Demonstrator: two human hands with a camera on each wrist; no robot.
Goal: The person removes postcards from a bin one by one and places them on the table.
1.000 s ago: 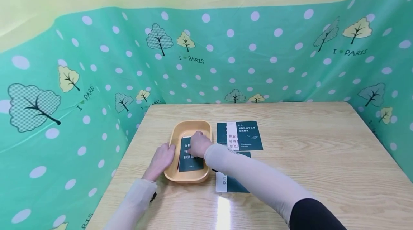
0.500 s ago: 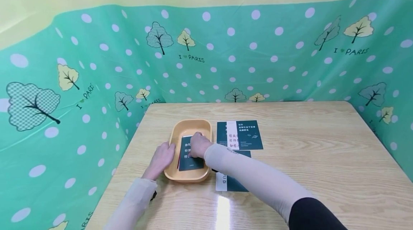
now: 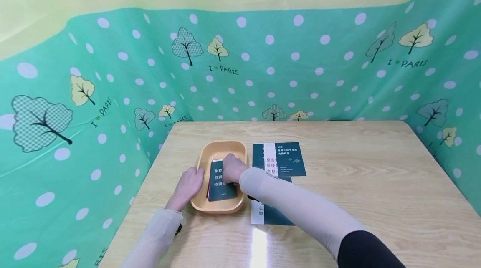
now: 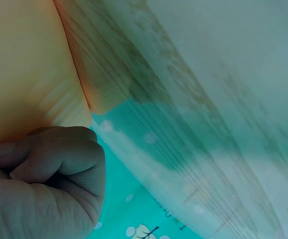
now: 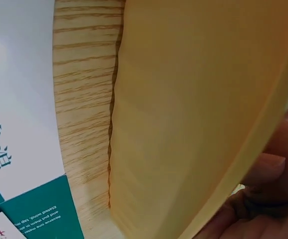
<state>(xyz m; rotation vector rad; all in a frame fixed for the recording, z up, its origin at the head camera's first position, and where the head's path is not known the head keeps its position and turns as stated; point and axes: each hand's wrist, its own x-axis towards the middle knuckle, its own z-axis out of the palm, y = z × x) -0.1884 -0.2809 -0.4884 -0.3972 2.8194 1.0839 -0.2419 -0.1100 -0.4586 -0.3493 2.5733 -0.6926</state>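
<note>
The left hand (image 3: pixel 189 183) grips the left rim of a yellow-orange tray (image 3: pixel 216 208), its thumb over the edge and its fingers curled against the outer wall. The right hand (image 3: pixel 234 169) reaches into the tray from the right, fingers bent, over the right part of a dark green card (image 3: pixel 221 193) with white print; whether it pinches that card cannot be told. The card lies in the tray on top of others, of which a red edge (image 3: pixel 208 188) shows at the left. The tray stands on the left part of a wood-grain desk (image 3: pixel 357 168). Just right of it, on the far side, lie a left green card (image 3: pixel 257 155), a white strip (image 3: pixel 270 159) with red print and a right green card (image 3: pixel 292 160) with small planets. Nearer, another green card (image 3: pixel 276 216) with a white band (image 3: pixel 257 213) at its left lies partly under the view of the right sleeve (image 3: pixel 300 201)
</note>
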